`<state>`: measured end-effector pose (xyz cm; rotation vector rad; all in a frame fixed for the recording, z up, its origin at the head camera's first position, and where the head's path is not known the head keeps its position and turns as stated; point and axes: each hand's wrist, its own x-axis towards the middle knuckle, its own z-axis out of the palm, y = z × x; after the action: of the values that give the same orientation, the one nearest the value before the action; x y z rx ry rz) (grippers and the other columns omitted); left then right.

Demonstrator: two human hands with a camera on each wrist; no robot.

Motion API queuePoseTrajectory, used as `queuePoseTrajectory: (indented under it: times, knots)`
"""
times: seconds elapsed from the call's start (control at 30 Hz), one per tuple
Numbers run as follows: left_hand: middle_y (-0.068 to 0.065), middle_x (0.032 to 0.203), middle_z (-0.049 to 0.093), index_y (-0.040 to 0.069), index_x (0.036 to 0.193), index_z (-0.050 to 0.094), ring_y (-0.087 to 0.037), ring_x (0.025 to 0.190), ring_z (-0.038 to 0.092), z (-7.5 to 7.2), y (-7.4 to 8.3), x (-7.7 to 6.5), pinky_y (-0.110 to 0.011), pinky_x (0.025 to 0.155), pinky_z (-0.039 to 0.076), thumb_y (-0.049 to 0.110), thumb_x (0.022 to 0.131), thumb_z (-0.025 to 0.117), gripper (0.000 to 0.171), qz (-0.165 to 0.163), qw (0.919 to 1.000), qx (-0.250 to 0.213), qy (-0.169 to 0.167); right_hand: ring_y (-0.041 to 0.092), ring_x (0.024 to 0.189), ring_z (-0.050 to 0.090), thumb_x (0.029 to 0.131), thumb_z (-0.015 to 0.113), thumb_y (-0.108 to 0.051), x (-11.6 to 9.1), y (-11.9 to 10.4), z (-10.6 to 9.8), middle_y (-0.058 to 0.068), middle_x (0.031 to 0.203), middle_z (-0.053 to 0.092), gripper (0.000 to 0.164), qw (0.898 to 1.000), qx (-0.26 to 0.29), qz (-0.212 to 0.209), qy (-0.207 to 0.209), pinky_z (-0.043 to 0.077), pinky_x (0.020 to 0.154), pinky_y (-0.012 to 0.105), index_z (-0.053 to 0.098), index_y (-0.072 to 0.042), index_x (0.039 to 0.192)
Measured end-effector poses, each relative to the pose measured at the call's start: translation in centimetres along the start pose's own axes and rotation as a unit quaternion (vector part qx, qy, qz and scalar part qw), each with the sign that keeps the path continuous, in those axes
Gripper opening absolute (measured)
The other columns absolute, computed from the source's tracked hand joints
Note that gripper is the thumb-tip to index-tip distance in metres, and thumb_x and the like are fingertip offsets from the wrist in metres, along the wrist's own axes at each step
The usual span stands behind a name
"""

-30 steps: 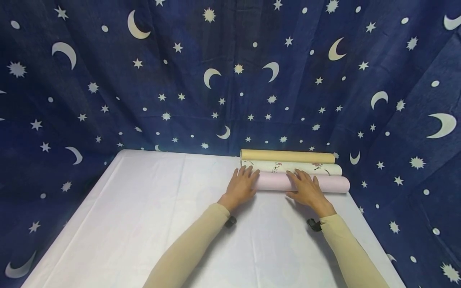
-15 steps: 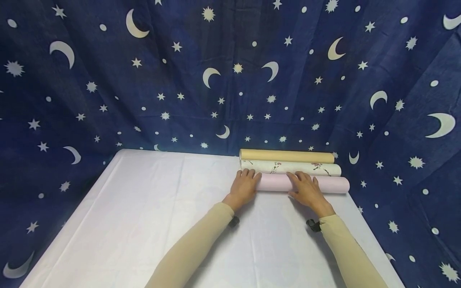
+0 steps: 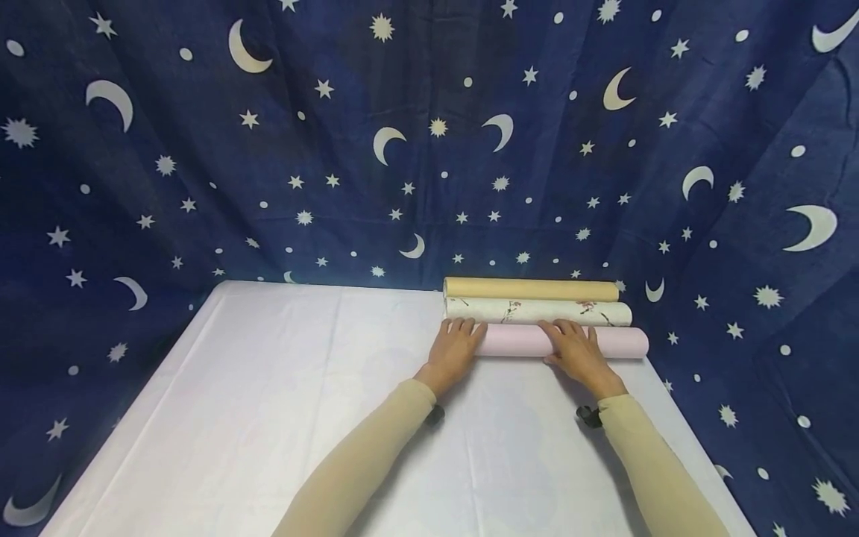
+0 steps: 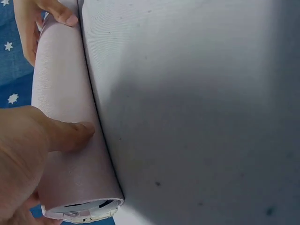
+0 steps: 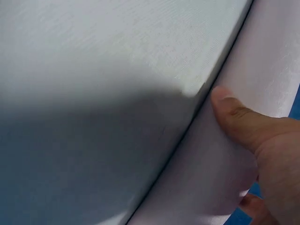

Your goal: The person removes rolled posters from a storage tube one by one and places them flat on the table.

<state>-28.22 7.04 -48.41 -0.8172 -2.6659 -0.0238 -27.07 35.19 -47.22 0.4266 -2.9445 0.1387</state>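
Observation:
A pink wallpaper roll [image 3: 513,340] lies crosswise on the white-covered table [image 3: 255,418], nearest of three rolls. My left hand [image 3: 452,353] grips its left end, the thumb on the near side and the fingers over the far side. In the left wrist view, the pink roll [image 4: 65,89] shows its hollow end below that thumb. My right hand [image 3: 579,354] holds the roll right of its middle. The right wrist view shows that thumb pressed against the near side of the pink roll [image 5: 201,164]; most of the other fingers are hidden behind it.
Just behind the pink roll lies a white roll with a floral print [image 3: 537,312]. A yellow roll [image 3: 530,289] lies behind that, at the table's back edge. A dark blue curtain [image 3: 322,149] with moons and stars hangs behind and to the right.
My left hand has drawn back slightly, and its fingers have come down around the pink roll's far side. The right hand has shifted a little to the right along the roll.

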Motion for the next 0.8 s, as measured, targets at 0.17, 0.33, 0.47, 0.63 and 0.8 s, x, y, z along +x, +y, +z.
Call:
queuePoseTrajectory:
  times: [0.17, 0.33, 0.47, 0.63, 0.8]
  knots:
    - [-0.004, 0.131, 0.058, 0.021, 0.140, 0.048, -0.024, 0.123, 0.055, -0.3, -0.3, -0.6, -0.043, 0.104, 0.044, 0.022, 0.094, 0.061, 0.047, 0.008, 1.0000, -0.002, 0.005, 0.046, 0.126, 0.046, 0.079, 0.080, -0.027, -0.3, 0.1, -0.1, 0.020, 0.135, 0.053, 0.073, 0.999, -0.011, -0.029, 0.021, 0.026, 0.103, 0.075, 0.046, -0.019, 0.144]
    - [-0.005, 0.131, 0.057, 0.020, 0.139, 0.048, -0.025, 0.123, 0.054, -0.7, -1.0, -1.7, -0.043, 0.099, 0.046, 0.022, 0.094, 0.061, 0.047, 0.019, 0.9997, -0.002, 0.018, 0.045, 0.125, 0.047, 0.079, 0.080, -0.031, -0.7, -0.8, -0.7, 0.017, 0.134, 0.055, 0.072, 0.998, -0.023, -0.043, 0.032, 0.027, 0.103, 0.073, 0.047, -0.020, 0.143]
    - [-0.005, 0.128, 0.058, 0.019, 0.138, 0.048, -0.025, 0.121, 0.055, -1.5, -1.7, -2.6, -0.042, 0.098, 0.046, 0.017, 0.094, 0.059, 0.045, 0.025, 0.9993, -0.008, 0.026, 0.044, 0.123, 0.048, 0.078, 0.081, -0.031, -1.0, -1.7, -1.2, 0.016, 0.132, 0.056, 0.072, 0.997, -0.025, -0.055, 0.045, 0.028, 0.103, 0.072, 0.049, -0.021, 0.142]
    - [-0.004, 0.128, 0.059, 0.019, 0.139, 0.048, -0.025, 0.119, 0.057, -2.5, -2.6, -4.0, -0.043, 0.098, 0.046, 0.017, 0.091, 0.064, 0.050, 0.026, 0.9991, -0.021, 0.027, 0.044, 0.122, 0.049, 0.077, 0.081, -0.033, -1.3, -3.1, -1.6, 0.015, 0.131, 0.055, 0.072, 0.996, -0.027, -0.070, 0.054, 0.030, 0.102, 0.071, 0.050, -0.022, 0.142]
    - [-0.004, 0.131, 0.058, 0.019, 0.140, 0.047, -0.025, 0.118, 0.057, -3.4, -3.9, -5.6, -0.041, 0.098, 0.047, 0.018, 0.089, 0.068, 0.055, 0.033, 0.9988, -0.022, 0.028, 0.044, 0.117, 0.052, 0.073, 0.084, -0.033, -1.2, -4.8, -1.5, 0.015, 0.127, 0.057, 0.074, 0.992, -0.037, -0.087, 0.079, 0.035, 0.098, 0.069, 0.051, -0.023, 0.139]
